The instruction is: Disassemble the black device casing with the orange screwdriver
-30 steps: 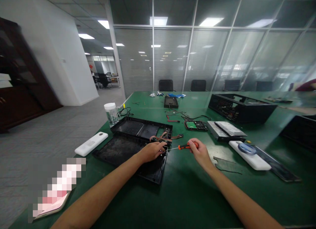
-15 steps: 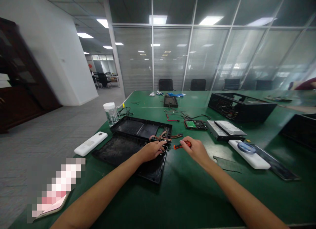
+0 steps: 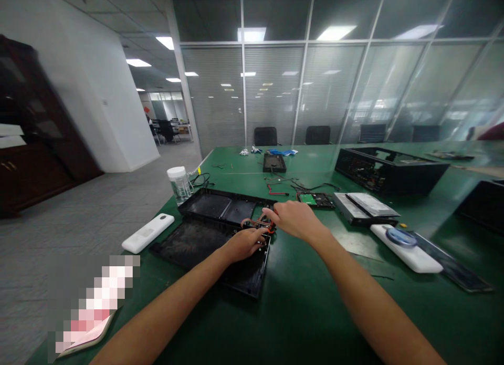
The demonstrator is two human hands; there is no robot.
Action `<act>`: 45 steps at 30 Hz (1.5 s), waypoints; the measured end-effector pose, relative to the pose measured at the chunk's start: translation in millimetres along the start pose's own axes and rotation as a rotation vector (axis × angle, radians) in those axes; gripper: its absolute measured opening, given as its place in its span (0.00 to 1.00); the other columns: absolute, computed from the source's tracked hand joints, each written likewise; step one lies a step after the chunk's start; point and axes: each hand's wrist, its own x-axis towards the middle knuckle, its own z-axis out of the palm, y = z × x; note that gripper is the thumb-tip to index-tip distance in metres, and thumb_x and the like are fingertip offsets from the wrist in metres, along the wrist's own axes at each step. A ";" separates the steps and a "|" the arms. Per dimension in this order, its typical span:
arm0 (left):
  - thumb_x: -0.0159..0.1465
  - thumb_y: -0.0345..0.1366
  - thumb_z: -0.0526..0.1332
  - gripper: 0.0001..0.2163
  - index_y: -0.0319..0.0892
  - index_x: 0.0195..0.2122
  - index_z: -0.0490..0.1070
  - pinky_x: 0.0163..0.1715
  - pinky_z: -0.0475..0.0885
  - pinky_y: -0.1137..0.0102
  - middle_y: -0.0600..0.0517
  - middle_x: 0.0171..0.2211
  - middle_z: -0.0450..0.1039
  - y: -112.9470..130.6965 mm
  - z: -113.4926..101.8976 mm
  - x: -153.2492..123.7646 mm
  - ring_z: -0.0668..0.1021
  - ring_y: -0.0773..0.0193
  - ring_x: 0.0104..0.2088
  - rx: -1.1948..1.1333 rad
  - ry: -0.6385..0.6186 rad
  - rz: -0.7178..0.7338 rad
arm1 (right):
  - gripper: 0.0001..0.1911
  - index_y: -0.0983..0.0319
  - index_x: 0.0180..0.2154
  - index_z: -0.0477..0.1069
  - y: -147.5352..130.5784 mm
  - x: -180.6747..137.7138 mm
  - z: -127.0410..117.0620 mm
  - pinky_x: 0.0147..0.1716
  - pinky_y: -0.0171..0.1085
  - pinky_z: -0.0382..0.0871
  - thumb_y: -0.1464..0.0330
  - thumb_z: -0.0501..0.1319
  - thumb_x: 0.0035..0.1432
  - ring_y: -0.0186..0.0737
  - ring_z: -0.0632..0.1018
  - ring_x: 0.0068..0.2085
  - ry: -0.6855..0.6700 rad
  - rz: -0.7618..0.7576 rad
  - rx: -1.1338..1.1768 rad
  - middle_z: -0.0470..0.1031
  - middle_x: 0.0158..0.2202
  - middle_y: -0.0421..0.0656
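The left hand [image 3: 244,244] keeps its place, fingers drawn narrow over the right end of the near black panel [image 3: 185,244]; from here I can't tell what, if anything, they pinch. The right hand [image 3: 297,218] is what changed: half a second ago it was farther right, with the screwdriver [image 3: 271,229] slanting leftward. Now it has come in left, higher, closed round the tool, whose orange shows below the fist just beside the left fingers and the coloured wires [image 3: 251,223]. I'd judge the tool is now in place for work at that end of the panel, though its tip is hidden.

Counting left to right on the green tabletop [image 3: 303,312]: one booklet [image 3: 88,331]; two white oblong devices, one at left [image 3: 148,233], one at right [image 3: 427,261]; one lidded jar [image 3: 179,184]; one near panel; one larger tray [image 3: 205,206] just beyond it; one smaller tray [image 3: 274,163] far off; one screwdriver; one green circuit board [image 3: 309,199]; two big black cases, at far right [image 3: 409,176] and right edge [image 3: 478,210].
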 end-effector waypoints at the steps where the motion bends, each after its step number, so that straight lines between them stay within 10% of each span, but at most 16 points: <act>1: 0.60 0.29 0.56 0.18 0.40 0.52 0.56 0.46 0.64 0.67 0.50 0.40 0.73 0.0 -0.4 0.1 0.71 0.61 0.47 -0.006 -0.004 0.000 | 0.26 0.62 0.35 0.69 -0.5 -0.3 0.5 0.30 0.36 0.58 0.53 0.41 0.61 0.45 0.75 0.32 -0.017 -0.035 0.033 0.75 0.30 0.49; 29: 0.60 0.29 0.56 0.18 0.43 0.52 0.57 0.44 0.64 0.69 0.52 0.39 0.72 4.0 -2.6 0.0 0.71 0.61 0.45 -0.024 -0.025 -0.039 | 0.22 0.62 0.40 0.68 -2.0 -5.1 -13.7 0.31 0.37 0.61 0.55 0.44 0.60 0.45 0.75 0.35 -0.162 -0.042 -0.016 0.75 0.35 0.48; 35: 0.60 0.29 0.56 0.18 0.42 0.52 0.57 0.44 0.64 0.70 0.51 0.39 0.71 8.6 -6.1 -0.4 0.71 0.61 0.44 0.031 -0.027 -0.047 | 0.33 0.66 0.32 0.73 0.8 -3.3 -9.6 0.35 0.41 0.62 0.50 0.38 0.59 0.50 0.75 0.37 -0.168 0.036 -0.083 0.74 0.34 0.55; 45: 0.64 0.33 0.51 0.09 0.41 0.43 0.66 0.38 0.66 0.73 0.49 0.35 0.69 9.5 -9.6 0.0 0.72 0.65 0.36 0.119 -0.018 0.049 | 0.23 0.62 0.26 0.72 54.6 -12.5 -39.5 0.25 0.32 0.58 0.54 0.48 0.59 0.34 0.70 0.25 -0.177 -0.190 0.341 0.71 0.23 0.41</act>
